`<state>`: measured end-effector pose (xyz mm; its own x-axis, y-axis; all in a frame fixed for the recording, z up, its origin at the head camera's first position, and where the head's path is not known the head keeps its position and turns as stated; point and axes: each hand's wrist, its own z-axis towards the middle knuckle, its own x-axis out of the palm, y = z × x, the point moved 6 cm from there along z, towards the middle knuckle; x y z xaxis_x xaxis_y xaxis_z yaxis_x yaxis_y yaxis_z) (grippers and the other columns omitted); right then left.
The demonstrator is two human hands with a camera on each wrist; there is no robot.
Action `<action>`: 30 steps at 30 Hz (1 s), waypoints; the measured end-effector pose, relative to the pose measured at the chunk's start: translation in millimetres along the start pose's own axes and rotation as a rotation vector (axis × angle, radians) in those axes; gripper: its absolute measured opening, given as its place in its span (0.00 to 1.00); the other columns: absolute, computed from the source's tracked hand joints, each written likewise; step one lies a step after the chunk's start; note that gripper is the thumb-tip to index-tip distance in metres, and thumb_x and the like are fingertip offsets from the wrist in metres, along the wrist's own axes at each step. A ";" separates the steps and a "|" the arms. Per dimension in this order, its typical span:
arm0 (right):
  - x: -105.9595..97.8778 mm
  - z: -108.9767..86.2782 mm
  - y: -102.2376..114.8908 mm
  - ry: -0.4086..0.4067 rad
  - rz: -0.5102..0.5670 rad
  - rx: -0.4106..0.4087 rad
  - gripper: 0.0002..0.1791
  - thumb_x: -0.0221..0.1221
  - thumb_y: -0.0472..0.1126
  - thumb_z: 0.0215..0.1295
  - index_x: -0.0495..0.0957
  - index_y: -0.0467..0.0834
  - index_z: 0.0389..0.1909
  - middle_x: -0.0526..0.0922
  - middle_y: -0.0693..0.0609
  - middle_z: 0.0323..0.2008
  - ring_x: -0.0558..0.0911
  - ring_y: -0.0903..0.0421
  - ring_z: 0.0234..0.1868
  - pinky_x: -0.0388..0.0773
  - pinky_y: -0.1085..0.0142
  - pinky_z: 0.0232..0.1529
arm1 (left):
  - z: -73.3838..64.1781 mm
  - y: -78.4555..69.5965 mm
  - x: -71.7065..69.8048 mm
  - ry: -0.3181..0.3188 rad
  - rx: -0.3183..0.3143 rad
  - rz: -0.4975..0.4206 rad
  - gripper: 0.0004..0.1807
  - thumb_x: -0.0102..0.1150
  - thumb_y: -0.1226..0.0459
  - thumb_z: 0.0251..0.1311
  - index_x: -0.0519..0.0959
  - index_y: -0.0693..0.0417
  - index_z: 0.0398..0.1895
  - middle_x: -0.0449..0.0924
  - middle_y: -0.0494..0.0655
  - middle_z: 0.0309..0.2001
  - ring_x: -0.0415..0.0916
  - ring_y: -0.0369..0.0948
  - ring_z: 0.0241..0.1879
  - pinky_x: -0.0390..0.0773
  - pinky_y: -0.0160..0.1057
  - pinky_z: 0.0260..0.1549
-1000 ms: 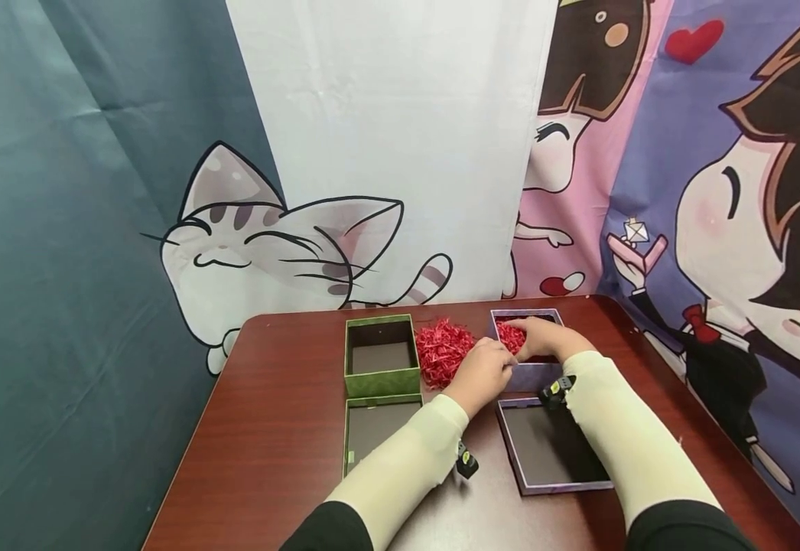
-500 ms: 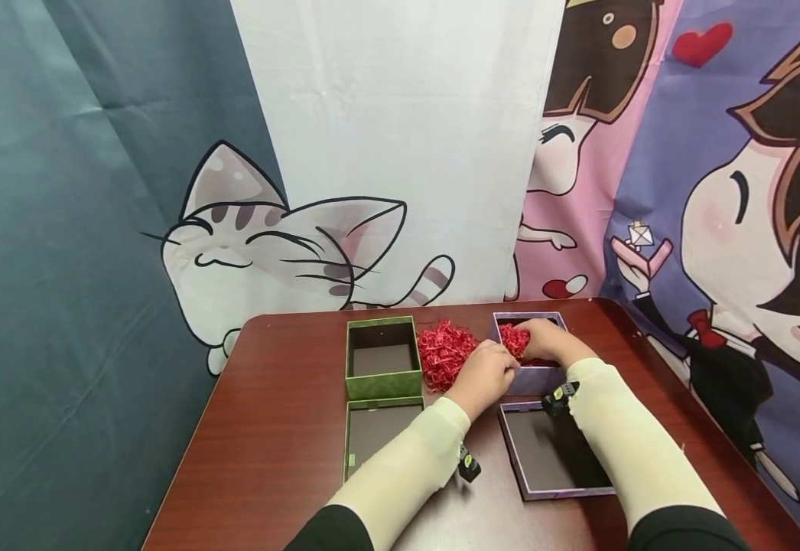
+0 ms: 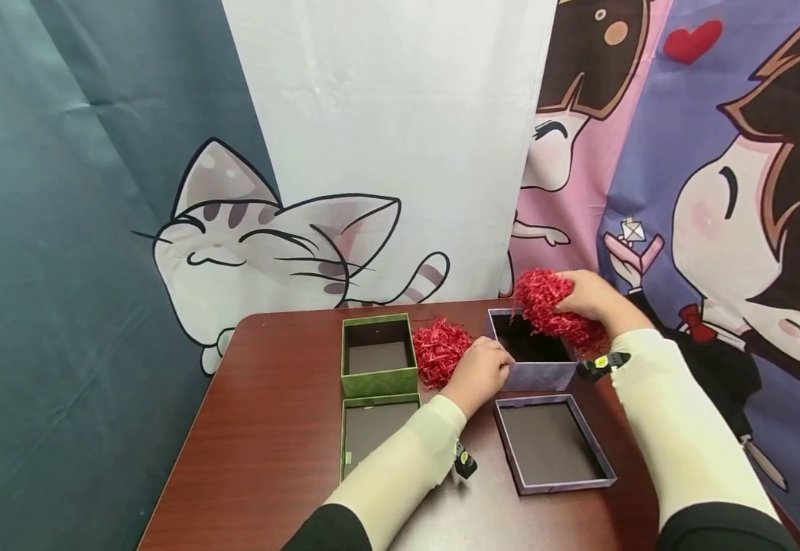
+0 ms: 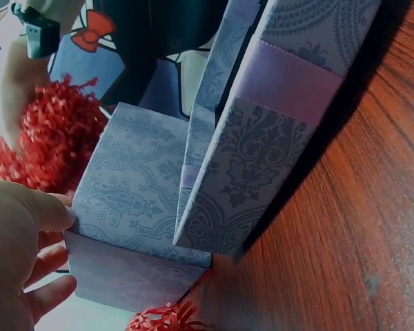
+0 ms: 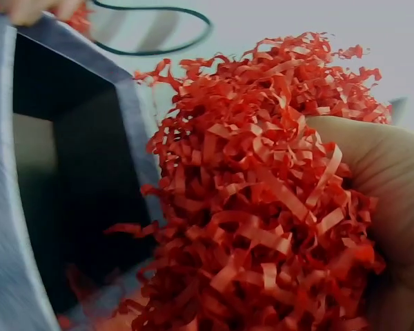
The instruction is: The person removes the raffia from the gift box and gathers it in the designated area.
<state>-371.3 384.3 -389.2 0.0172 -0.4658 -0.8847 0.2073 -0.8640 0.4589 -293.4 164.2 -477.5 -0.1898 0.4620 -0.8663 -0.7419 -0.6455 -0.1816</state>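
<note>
My right hand [image 3: 589, 295] grips a big clump of red shredded paper [image 3: 547, 302] and holds it above the right part of the purple box [image 3: 541, 375]. In the right wrist view the shredded paper [image 5: 248, 207] bulges out past the fingers and hides most of them. The box's dark inside shows, with a few loose shreds near its lower edge. My left hand [image 3: 479, 371] holds the box at its near left corner. In the left wrist view its thumb lies at the corner of the patterned box [image 4: 134, 186].
A purple lid [image 3: 551, 444] lies inside up in front of the purple box. Left of it, a second heap of red shredded paper [image 3: 437, 348] sits beside an open green box [image 3: 379, 383]. The green lid [image 3: 372, 432] lies nearer, partly under my left forearm. Printed curtains stand behind the table [image 3: 255, 428].
My right hand has come up out of the purple box, lifting the clump of red shredded paper with it. My left hand has stayed at the box's corner.
</note>
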 end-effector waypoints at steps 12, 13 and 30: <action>-10.3 -34.2 -75.7 -0.111 -0.012 0.122 0.32 0.72 0.40 0.53 0.77 0.33 0.59 0.81 0.25 0.51 0.81 0.29 0.48 0.75 0.34 0.54 | -1.3 1.5 -3.3 0.004 -0.013 -0.008 0.07 0.66 0.62 0.65 0.92 0.43 0.38 0.87 0.32 0.39 0.78 0.35 0.46 0.75 0.29 0.53; -2.5 -38.1 -84.7 -0.104 -0.017 0.138 0.32 0.73 0.40 0.52 0.77 0.32 0.59 0.81 0.25 0.51 0.81 0.29 0.48 0.75 0.34 0.53 | -1.7 1.6 -3.3 0.002 -0.014 -0.011 0.07 0.66 0.62 0.65 0.92 0.43 0.38 0.87 0.33 0.39 0.78 0.35 0.46 0.75 0.29 0.53; 72.1 -71.9 -117.2 0.075 -0.113 0.290 0.51 0.70 0.54 0.57 0.59 0.31 0.73 0.61 0.17 0.63 0.61 0.15 0.61 0.60 0.20 0.54 | -24.4 12.1 -24.6 -0.029 -0.024 -0.130 0.16 0.64 0.59 0.66 0.87 0.44 0.56 0.84 0.39 0.53 0.75 0.40 0.58 0.74 0.35 0.62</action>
<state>-324.0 465.7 -512.6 0.0842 -0.3579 -0.9299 -0.0756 -0.9329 0.3522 -282.0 130.2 -469.7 -0.1119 0.5602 -0.8207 -0.7462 -0.5928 -0.3029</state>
